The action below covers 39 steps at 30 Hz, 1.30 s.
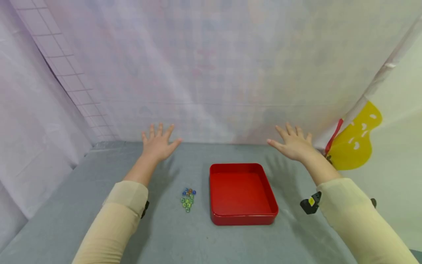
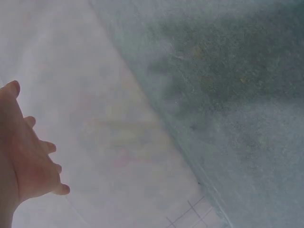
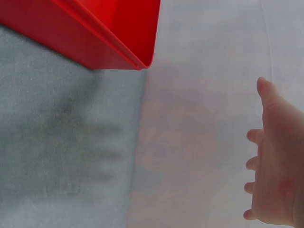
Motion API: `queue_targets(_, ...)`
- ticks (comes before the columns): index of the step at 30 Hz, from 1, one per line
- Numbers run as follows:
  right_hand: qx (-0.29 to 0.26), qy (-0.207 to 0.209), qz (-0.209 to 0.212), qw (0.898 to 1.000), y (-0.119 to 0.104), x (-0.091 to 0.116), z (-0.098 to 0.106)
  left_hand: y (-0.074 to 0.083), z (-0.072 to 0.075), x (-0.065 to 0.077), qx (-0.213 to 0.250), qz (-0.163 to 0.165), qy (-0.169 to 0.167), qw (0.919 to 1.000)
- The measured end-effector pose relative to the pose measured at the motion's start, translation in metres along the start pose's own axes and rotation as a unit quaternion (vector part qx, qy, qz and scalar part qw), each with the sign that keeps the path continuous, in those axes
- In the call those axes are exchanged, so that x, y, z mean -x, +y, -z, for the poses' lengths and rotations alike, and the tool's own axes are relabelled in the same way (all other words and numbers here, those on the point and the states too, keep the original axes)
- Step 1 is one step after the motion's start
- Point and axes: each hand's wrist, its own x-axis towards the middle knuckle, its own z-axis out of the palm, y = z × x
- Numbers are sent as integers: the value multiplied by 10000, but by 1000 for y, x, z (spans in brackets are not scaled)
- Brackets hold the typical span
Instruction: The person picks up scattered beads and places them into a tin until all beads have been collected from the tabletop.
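Note:
Both hands hang in the air with fingers spread and nothing held. My left hand (image 1: 157, 145) is over the back left of the grey table, beyond a small cluster of glass marbles (image 1: 188, 200). The marbles are green at the front, with blue and orange ones behind. Over the back right, my right hand (image 1: 294, 143) is nearest to a square red tray (image 1: 244, 220) with raised walls and a bare inside. In the left wrist view the left hand (image 2: 33, 156) shows at the left edge. The right wrist view has the right hand (image 3: 280, 161) and a corner of the tray (image 3: 118, 52).
A pale, faintly patterned curtain (image 1: 211, 73) closes the back of the grey table (image 1: 171, 238), and white sheeting (image 1: 39, 110) hangs at the left. On the right wall is a yellow cut-out shape (image 1: 354, 150) with a red strip (image 1: 333, 137).

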Motion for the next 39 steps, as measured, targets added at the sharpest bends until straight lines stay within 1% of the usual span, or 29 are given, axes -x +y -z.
queue_targets(11,-22,127,-36,9999,6,0,-1,-4,1,2,42,9,88,10000)
queue_targets(15,-12,173,-55,9998,6,2,1,-3,2,3,52,-2,86,9999)
queue_targets(20,8,286,39,9996,4,5,4,-1,4,6,96,-60,138,9998)
queue_targets(24,-8,512,182,9985,4,9,2,-4,2,8,81,-163,247,9995)
queue_targets(29,-145,749,390,9963,9,15,-5,-8,-2,12,116,-308,333,9989)
queue_targets(33,-291,836,522,9947,11,22,-11,-11,-7,18,205,-429,395,9981)
queue_targets(39,-539,872,721,9921,12,33,-19,-18,-18,28,370,-692,615,9950)
